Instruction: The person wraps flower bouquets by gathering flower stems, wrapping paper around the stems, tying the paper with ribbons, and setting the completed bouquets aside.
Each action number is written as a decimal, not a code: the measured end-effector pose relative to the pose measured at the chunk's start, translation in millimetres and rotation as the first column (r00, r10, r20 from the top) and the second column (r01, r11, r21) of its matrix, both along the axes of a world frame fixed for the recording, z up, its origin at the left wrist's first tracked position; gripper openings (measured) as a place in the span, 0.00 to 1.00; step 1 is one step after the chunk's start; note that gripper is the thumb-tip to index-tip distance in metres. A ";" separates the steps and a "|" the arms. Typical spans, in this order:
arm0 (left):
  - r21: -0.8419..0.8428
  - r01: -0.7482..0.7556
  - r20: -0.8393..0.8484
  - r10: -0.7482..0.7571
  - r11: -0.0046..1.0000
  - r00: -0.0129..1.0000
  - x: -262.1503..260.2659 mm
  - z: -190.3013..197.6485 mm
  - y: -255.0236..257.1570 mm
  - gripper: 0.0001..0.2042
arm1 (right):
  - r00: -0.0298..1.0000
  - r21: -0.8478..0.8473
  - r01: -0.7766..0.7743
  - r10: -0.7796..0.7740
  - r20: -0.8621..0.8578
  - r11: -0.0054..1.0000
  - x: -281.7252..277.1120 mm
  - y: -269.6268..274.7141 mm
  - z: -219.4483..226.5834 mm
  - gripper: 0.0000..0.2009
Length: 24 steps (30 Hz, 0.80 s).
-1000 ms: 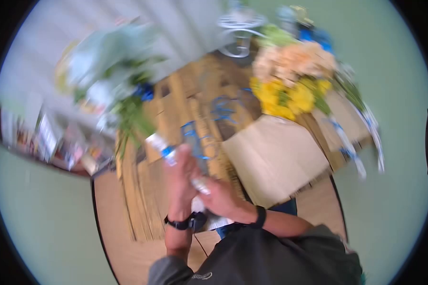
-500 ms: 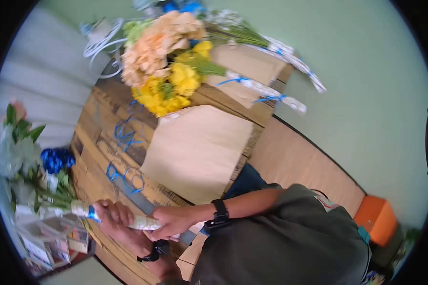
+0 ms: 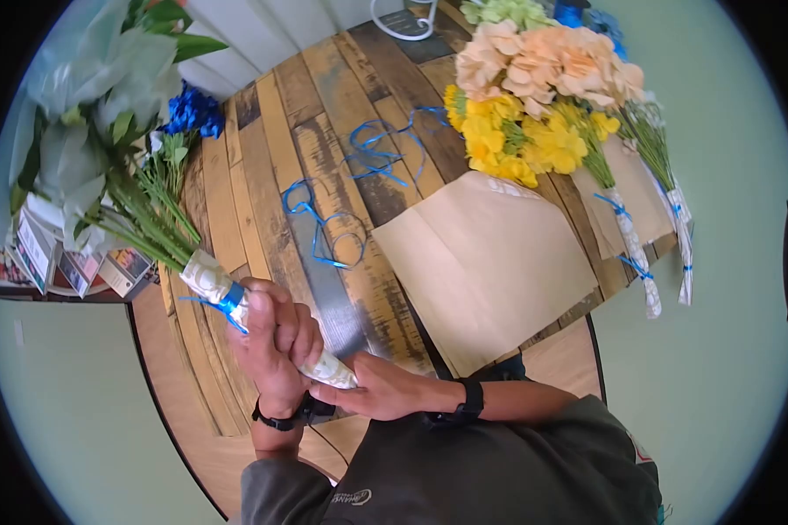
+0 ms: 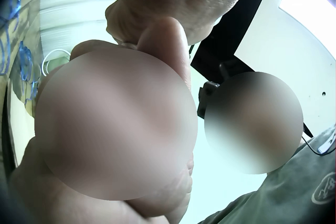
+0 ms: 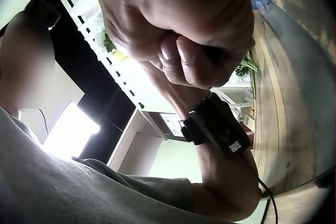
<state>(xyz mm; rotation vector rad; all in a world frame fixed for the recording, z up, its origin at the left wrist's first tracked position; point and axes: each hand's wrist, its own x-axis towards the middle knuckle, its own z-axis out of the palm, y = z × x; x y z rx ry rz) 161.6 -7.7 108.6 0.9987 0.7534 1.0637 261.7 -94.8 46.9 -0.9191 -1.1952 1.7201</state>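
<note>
In the head view a bouquet of large pale flowers (image 3: 74, 162) leans to the upper left. Its stems run into a handle (image 3: 326, 369) wrapped in white patterned material, with a blue ribbon (image 3: 231, 299) tied near the top. My left hand (image 3: 273, 341) grips this handle just below the ribbon, fingers curled round it. At the lower end my right hand (image 3: 390, 387) holds the handle, partly hiding its tip. In the right wrist view curled fingers (image 5: 186, 61) show close up; the wrist views do not show the handle clearly.
Brown paper (image 3: 490, 262) lies on the wooden table (image 3: 254, 188), beside curled blue ribbon (image 3: 328, 236). Peach flowers (image 3: 543, 66) and yellow flowers (image 3: 521, 140) lie at the back right with other wrapped bunches. Blue flowers (image 3: 193, 111) are at the left edge.
The head view has swung left and back again. Both hands remain on the wrapped handle, and the bouquet now appears larger and nearer at the upper left.
</note>
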 end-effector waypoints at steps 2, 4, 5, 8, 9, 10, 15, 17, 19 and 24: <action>0.004 0.018 0.018 -0.018 1.000 1.000 -6.4 -0.5 3.7 0.12 | 1.000 0.034 0.030 -0.029 -0.007 0.999 -8.3 3.7 -2.2 0.18; -0.020 0.031 0.051 -0.030 0.999 0.998 -10.0 -0.2 5.1 0.17 | 0.997 0.059 0.081 -0.081 0.003 0.995 -13.6 7.3 -3.0 0.15; -0.031 0.014 0.064 -0.012 0.999 0.998 -12.3 -1.3 5.8 0.17 | 0.998 0.050 0.063 -0.064 0.017 0.997 -17.8 8.1 -4.7 0.15; -0.077 0.071 -0.035 -0.074 0.995 0.997 -19.9 -4.6 12.2 0.16 | 0.980 0.159 0.182 -0.192 0.053 0.970 -30.7 13.0 -13.5 0.12; -0.082 0.049 -0.022 -0.051 0.995 0.998 -24.2 -8.0 13.9 0.16 | 0.965 0.157 0.233 -0.249 0.089 0.960 -33.6 15.1 -15.2 0.12; -0.141 0.091 -0.036 -0.097 0.986 0.995 -28.6 -12.0 15.1 0.14 | 0.945 0.160 0.282 -0.303 0.124 0.946 -37.1 17.3 -16.4 0.11; -0.180 0.130 -0.073 -0.145 0.975 0.987 -44.4 -17.4 27.6 0.10 | 0.938 0.130 0.169 -0.200 0.283 0.977 -46.9 32.0 -6.1 0.14; -0.137 0.097 -0.086 -0.109 0.986 0.990 -49.0 -14.9 34.2 0.12 | 0.920 0.069 0.048 -0.071 0.386 0.996 -38.6 36.6 8.2 0.15; -0.120 0.049 -0.199 -0.073 0.992 0.977 -54.5 -1.5 42.4 0.11 | 0.829 0.232 -0.084 -0.061 0.555 0.969 -24.6 35.4 19.4 0.20; -0.017 0.028 -0.197 -0.031 0.999 0.980 -73.7 7.3 60.8 0.12 | 0.590 0.272 -0.180 -0.117 0.799 0.945 49.9 55.8 41.6 0.27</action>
